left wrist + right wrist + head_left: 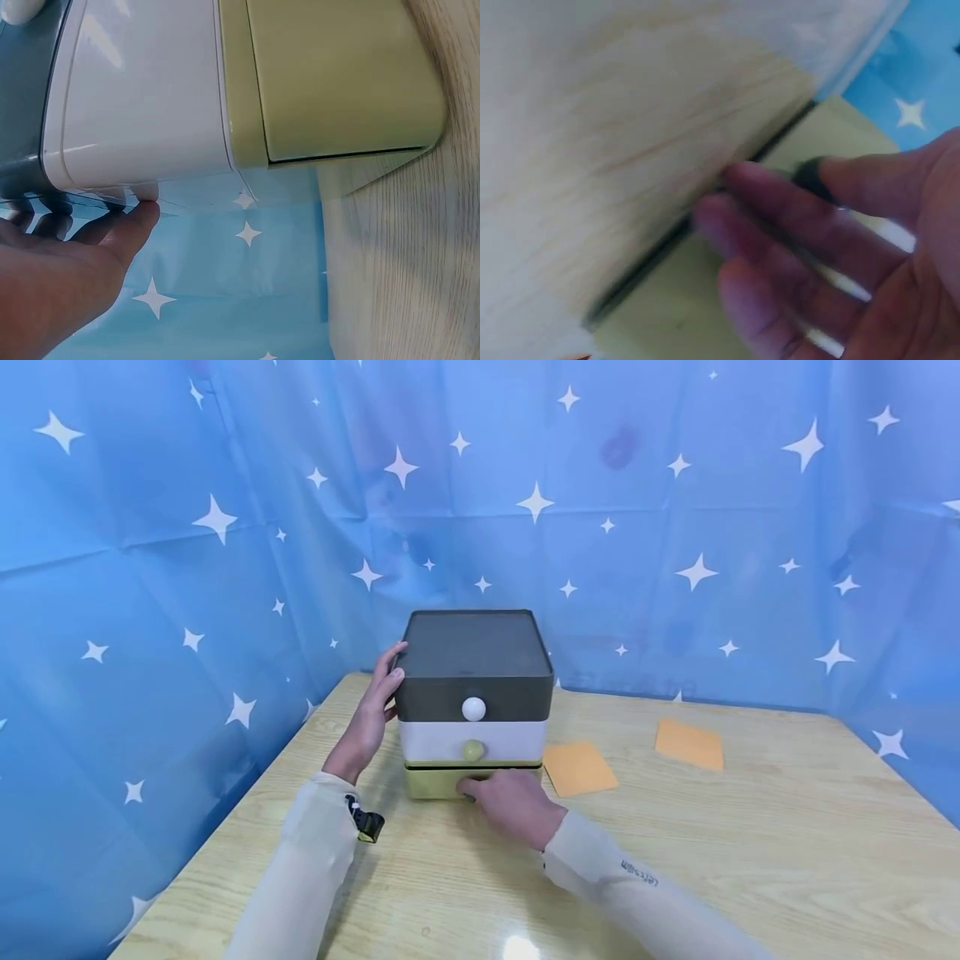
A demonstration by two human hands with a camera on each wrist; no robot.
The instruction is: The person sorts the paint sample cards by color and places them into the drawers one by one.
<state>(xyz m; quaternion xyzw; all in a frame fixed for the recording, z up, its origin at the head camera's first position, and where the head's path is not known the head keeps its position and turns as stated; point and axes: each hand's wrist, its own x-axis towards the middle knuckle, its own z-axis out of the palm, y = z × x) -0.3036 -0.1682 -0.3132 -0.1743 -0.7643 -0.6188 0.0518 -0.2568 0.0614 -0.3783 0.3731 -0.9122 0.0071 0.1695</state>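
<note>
A small stacked chest of drawers stands on the table, with a dark grey top drawer, a white middle one and a yellow-green bottom drawer. My left hand rests against the chest's left side, its thumb near the dark front corner. In the left wrist view, the fingertips touch that side with the fingers fairly straight. My right hand is at the bottom drawer's front. Thumb and fingers pinch its dark knob, mostly covered by the hand. A thin dark gap runs along that drawer's top edge.
Two orange paper sheets lie on the wooden table: one sheet close to the chest's right side, the other farther right. A blue curtain with white stars hangs behind the table and along its left side.
</note>
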